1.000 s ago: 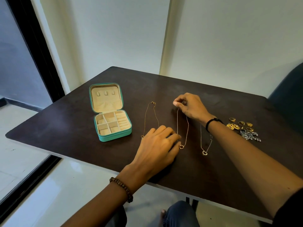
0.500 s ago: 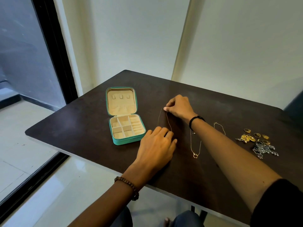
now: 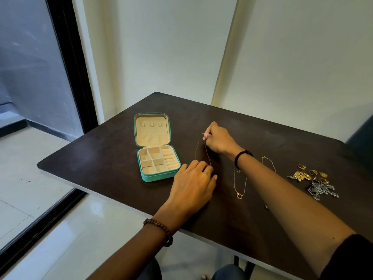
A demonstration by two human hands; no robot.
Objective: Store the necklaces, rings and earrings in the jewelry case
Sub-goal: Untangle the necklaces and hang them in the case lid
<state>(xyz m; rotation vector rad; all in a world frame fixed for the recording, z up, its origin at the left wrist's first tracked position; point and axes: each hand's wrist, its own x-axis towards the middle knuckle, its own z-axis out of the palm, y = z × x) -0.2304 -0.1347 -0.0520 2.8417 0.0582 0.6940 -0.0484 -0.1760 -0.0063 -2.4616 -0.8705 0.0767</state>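
Observation:
A teal jewelry case (image 3: 144, 177) lies open on the dark table (image 3: 105, 158), its cream compartments empty. Just right of it, my right hand (image 3: 217, 140) pinches the clasp end of a thin gold necklace (image 3: 196, 150) and lifts it slightly. My left hand (image 3: 192, 185) rests flat over the necklace's lower end, fingers straight. A second gold necklace (image 3: 240, 188) with a ring pendant lies under my right forearm, and a third necklace (image 3: 269, 162) lies beyond it. Gold rings (image 3: 312, 171), gold earrings (image 3: 300, 176) and silver earrings (image 3: 322, 189) sit in a cluster at the right.
The table's front edge runs close under my left wrist. A white wall stands behind the table, a dark-framed glass door is to the left, and a dark chair back (image 3: 361, 142) shows at the far right. My knees are visible below the table.
My right hand moved left from the middle necklace to the leftmost one and picked up its clasp end. My left hand stayed pressed near the necklace's lower end. The camera turned left.

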